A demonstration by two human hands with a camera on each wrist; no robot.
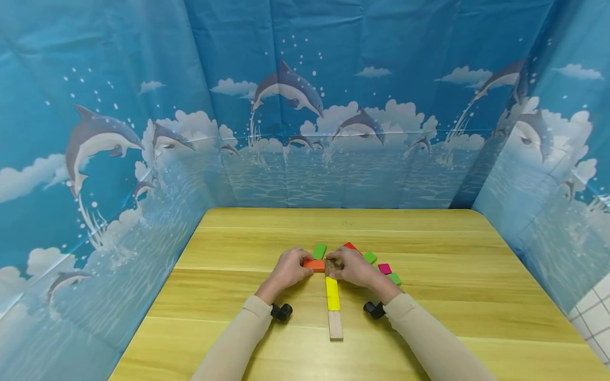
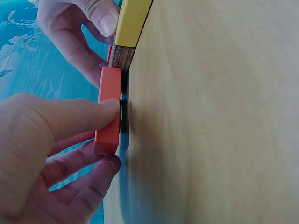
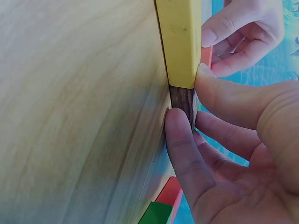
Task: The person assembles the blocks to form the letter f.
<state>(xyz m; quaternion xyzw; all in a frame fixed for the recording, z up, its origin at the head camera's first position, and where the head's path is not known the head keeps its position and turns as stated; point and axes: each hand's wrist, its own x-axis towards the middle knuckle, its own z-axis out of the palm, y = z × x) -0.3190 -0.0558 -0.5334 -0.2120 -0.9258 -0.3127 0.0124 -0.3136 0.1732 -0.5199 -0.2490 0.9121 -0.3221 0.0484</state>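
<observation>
Beige sleeves [image 1: 233,341] are flanking a pale block [image 1: 335,325] and, beyond it, a yellow block [image 1: 332,295]; farther, the right hand [image 1: 355,266] is pinching a brown block [image 1: 329,268] while the left hand [image 1: 289,266] is gripping an orange block [image 1: 315,265] leftward, apparently steadying their corner.

A yellow-brown wood-grain desk [image 1: 229,233] has rounded far corners. Beyond its far, left and right edges hangs creased, glossy blue sheeting [image 1: 333,26], printed with leaping grey dolphins [image 1: 288,87], white clouds [image 1: 405,114] and rippled pale water [image 1: 343,180]. Square white tiles [image 1: 591,317] show past the right edge. Pale glare lies on the right-hand sheeting.
</observation>
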